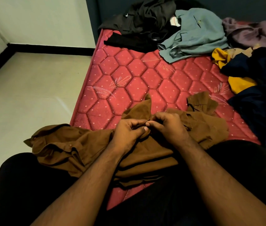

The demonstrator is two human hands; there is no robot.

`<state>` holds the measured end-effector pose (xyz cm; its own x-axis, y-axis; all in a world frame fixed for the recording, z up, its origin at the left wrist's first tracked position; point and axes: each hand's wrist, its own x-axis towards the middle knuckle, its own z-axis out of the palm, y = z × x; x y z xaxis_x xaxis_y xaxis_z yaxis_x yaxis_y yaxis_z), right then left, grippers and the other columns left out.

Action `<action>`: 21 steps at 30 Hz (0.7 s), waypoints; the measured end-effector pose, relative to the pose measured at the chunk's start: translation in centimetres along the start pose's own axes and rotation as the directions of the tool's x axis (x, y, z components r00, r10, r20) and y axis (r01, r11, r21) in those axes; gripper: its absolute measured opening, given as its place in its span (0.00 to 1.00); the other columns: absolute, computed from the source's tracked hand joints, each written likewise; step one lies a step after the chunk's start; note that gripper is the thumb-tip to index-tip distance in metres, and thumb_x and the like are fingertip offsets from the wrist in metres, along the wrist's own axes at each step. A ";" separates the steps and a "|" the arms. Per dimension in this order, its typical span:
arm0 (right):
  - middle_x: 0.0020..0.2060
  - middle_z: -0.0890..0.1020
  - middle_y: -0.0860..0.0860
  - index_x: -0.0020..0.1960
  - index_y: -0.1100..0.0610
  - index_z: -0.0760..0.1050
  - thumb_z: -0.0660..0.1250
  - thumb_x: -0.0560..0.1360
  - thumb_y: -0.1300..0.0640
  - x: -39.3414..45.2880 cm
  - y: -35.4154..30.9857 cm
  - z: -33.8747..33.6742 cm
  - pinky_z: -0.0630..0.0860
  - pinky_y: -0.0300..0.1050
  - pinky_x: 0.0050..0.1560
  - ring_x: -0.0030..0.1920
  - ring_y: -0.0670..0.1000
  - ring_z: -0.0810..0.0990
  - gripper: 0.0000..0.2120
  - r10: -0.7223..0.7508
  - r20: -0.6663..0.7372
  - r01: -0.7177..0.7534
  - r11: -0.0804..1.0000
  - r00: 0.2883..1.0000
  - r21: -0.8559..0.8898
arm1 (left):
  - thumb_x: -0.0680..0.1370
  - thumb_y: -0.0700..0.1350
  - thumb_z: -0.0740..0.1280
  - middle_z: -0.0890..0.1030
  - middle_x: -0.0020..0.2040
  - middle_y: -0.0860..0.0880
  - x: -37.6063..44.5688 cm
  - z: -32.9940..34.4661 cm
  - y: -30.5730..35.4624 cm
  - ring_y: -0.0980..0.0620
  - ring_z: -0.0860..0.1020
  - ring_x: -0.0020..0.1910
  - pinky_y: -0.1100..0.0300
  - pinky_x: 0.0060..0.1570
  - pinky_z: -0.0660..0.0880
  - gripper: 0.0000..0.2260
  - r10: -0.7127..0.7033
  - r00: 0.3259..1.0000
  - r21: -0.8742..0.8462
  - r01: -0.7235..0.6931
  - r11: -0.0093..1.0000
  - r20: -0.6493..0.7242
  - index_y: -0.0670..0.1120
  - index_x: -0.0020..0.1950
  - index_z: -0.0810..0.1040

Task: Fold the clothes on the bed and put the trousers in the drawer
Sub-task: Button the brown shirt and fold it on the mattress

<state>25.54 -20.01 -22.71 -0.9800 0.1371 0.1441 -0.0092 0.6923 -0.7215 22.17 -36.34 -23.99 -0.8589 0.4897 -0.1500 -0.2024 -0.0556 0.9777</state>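
A red quilted mattress is seen beside a pale floor. A brown shirt is pinched at one small point by the left hand and right hand, probably for buttoning before folding. Beyond this grip, unfolded clothes are heaped.

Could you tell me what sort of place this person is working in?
Most likely a bedroom in a home: a bare quilted red mattress strewn with unfolded clothes such as a grey-blue shirt, a tiled floor beside it, and both hands pinching a brown shirt.
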 end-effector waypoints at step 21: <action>0.51 0.80 0.53 0.56 0.52 0.70 0.65 0.75 0.52 -1.1 -0.1 -1.5 0.73 0.48 0.48 0.53 0.58 0.78 0.11 0.169 0.295 0.040 0.806 0.941 -0.590 | 0.78 0.38 0.68 0.84 0.43 0.48 -0.4 -5.6 4.1 0.53 0.79 0.40 0.53 0.49 0.79 0.05 0.065 0.972 0.327 0.013 0.945 -0.227 0.46 0.47 0.84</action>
<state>26.86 -19.16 -21.82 -0.9818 0.0372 -0.1861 0.0706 0.9818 -0.1763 19.09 -41.61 -20.77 -0.9544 0.2752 -0.1154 -0.0487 0.2378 0.9701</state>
